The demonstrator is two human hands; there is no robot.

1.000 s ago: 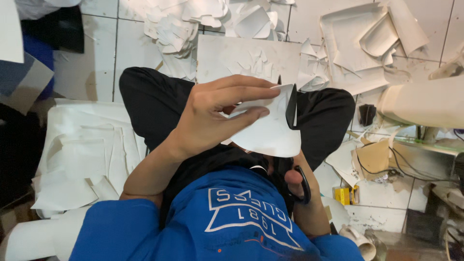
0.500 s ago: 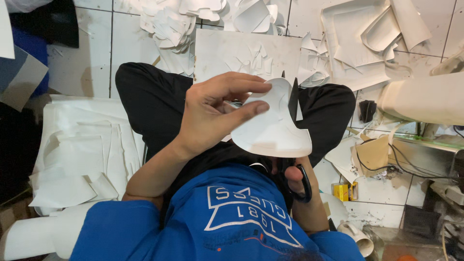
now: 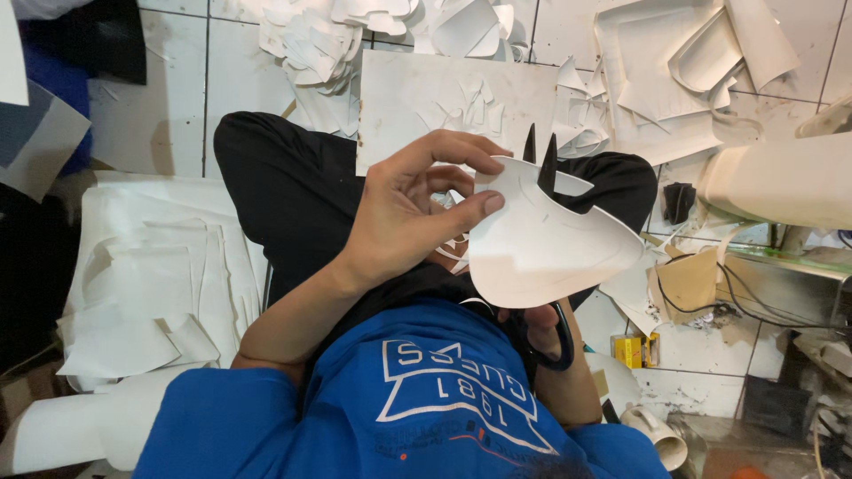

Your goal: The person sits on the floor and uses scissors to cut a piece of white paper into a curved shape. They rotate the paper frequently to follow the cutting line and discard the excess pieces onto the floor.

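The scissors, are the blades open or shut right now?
Open: the scissors show two black tips standing apart above the white sheet.

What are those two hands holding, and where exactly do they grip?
The left hand pinches a curved white cut-out sheet at its upper left edge. The right hand, mostly hidden beneath it, holds black scissors by the handle loops.

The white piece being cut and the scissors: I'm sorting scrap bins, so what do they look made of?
White piece: thin matte sheet, perhaps card or synthetic leather; it curves without creasing. Scissors: dark blades, likely metal; black loop handle looks plastic.
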